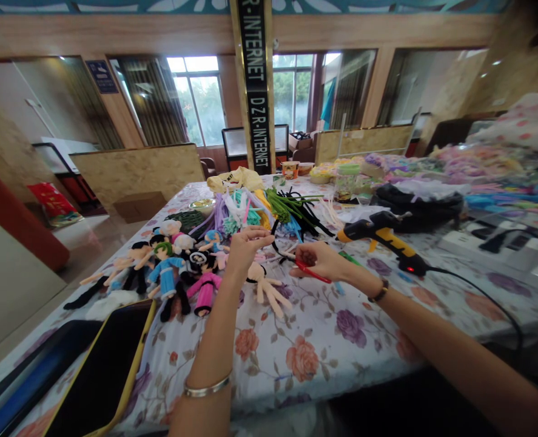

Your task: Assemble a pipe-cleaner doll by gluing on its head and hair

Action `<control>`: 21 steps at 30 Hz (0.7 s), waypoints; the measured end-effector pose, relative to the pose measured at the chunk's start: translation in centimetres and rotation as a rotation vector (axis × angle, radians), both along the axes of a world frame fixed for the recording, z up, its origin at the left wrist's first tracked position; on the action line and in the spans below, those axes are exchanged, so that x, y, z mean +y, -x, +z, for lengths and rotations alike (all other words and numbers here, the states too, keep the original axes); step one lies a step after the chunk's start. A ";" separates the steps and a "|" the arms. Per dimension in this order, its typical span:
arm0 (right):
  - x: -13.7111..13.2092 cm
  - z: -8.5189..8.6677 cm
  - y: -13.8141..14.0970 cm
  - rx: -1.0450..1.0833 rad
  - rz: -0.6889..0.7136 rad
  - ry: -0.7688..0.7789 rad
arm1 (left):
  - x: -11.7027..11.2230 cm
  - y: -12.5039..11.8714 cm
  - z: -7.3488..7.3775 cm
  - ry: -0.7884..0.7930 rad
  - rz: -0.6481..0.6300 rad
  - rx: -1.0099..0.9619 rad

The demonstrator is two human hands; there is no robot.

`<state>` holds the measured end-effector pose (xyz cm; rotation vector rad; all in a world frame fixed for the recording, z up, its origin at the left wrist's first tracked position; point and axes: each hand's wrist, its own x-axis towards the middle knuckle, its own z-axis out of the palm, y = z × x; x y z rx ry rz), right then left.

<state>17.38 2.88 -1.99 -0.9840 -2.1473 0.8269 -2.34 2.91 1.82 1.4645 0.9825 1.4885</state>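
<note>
My left hand [249,244] is closed in a pinch on one end of a thin black fuzzy stem [275,238], which looks like a pipe cleaner. Red-handled scissors [313,272] are in my right hand [321,262], their blades pointing left at the lower part of the black stem. Whether the blades touch it I cannot tell. Just below the hands a bare, beige doll body [264,284] lies on the flowered tablecloth [296,370]. Several finished-looking fuzzy dolls [166,270] lie left of my left hand, one in blue with green hair, another in pink.
Bundles of coloured pipe cleaners [241,209] lie behind my hands. A yellow-black glue gun [382,235] with a lit red light rests to the right, its cord trailing off. A yellow-cased phone [102,370] is at front left. Bags and more stems [478,164] crowd the back right.
</note>
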 end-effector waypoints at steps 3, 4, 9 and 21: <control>0.0 0.0 0.0 -0.001 -0.016 -0.006 | -0.1 0.0 0.0 -0.004 -0.001 0.009; 0.0 0.0 0.0 -0.002 -0.023 -0.012 | -0.1 0.0 0.1 -0.004 -0.003 0.009; 0.0 0.1 0.0 -0.008 -0.017 -0.017 | -0.3 0.0 0.2 -0.004 -0.006 0.009; -0.1 0.3 0.0 -0.049 -0.009 -0.029 | 0.2 0.0 -0.1 0.001 0.024 -0.011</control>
